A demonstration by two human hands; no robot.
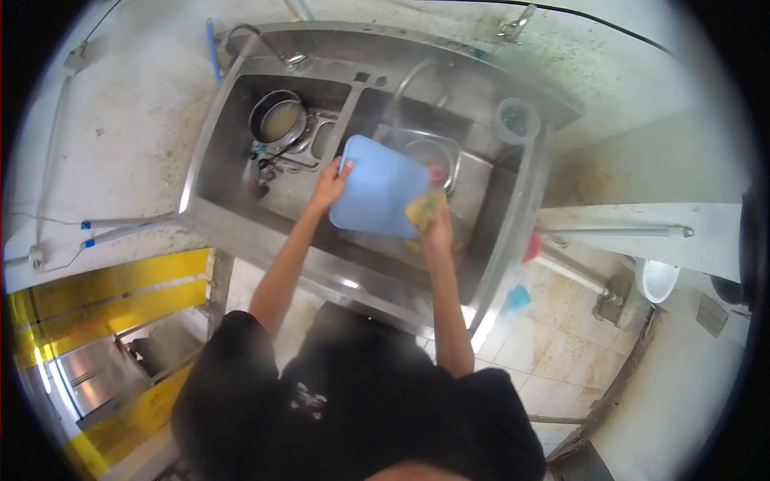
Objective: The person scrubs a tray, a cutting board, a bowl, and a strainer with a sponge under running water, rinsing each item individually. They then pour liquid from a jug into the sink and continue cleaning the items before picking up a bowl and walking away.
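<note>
A blue rectangular plastic tray (378, 186) is tilted over the right basin of a steel sink. My left hand (331, 181) grips its left edge, thumb on the near face. At the tray's lower right side, my right hand (438, 227) is closed on a yellow-green sponge (424, 209), which touches or nearly touches the tray's edge. Behind the tray, a metal rack or pan (454, 157) and a small red item (435, 173) show in the basin, partly hidden.
The left basin holds a dark pot (277, 118) with cloudy liquid and several utensils (277, 167). A translucent tub (516, 120) stands at the sink's right back corner. A faucet (295, 60) rises at the back left. The sink's front rim (337, 282) runs before my body.
</note>
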